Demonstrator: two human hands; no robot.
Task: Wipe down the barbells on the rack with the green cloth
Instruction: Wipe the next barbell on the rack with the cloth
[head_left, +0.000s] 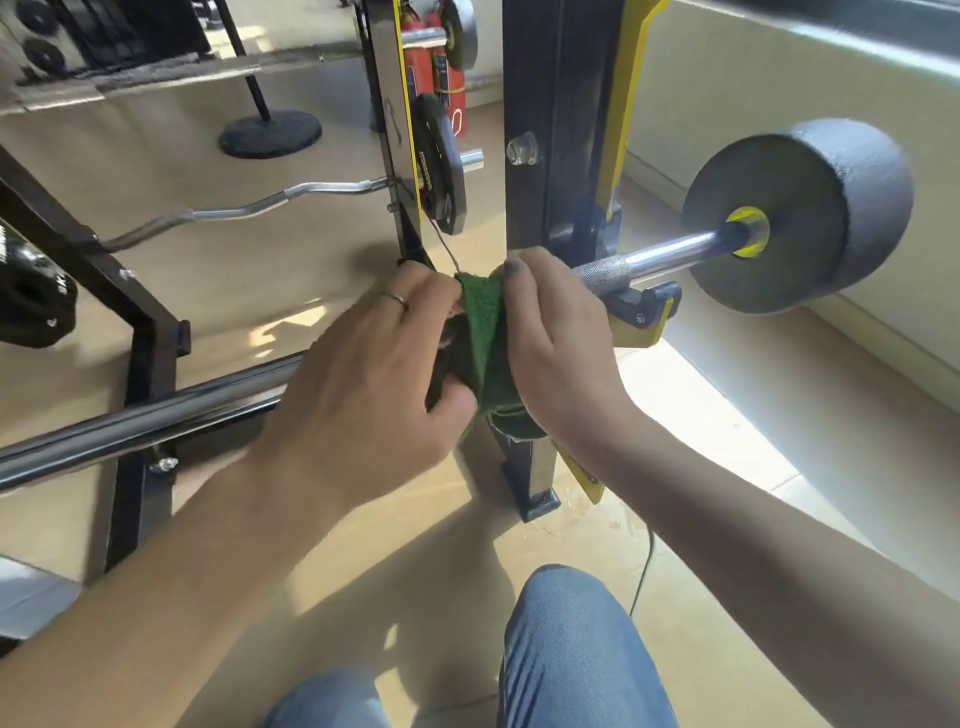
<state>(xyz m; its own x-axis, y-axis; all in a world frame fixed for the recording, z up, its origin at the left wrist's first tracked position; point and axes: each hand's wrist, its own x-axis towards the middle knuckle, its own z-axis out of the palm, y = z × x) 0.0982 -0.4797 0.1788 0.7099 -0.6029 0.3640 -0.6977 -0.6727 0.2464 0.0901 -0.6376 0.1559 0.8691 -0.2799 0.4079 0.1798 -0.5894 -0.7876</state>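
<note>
— Beside the rack upright, where's the green cloth (485, 343)?
— Wrapped round the barbell (156, 415), clasped by left hand (363, 364) and right hand (558, 343).
— Which way?
— Bar runs left-right; unwiped shaft lies left.

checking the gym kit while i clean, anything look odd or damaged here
Little stands out. The green cloth, held around the barbell by both hands, has a frayed lower edge and a loose thread trailing up from its top. The right hand has a dark, grimy-looking fingertip. The rack and grey weight show no visible damage.
</note>
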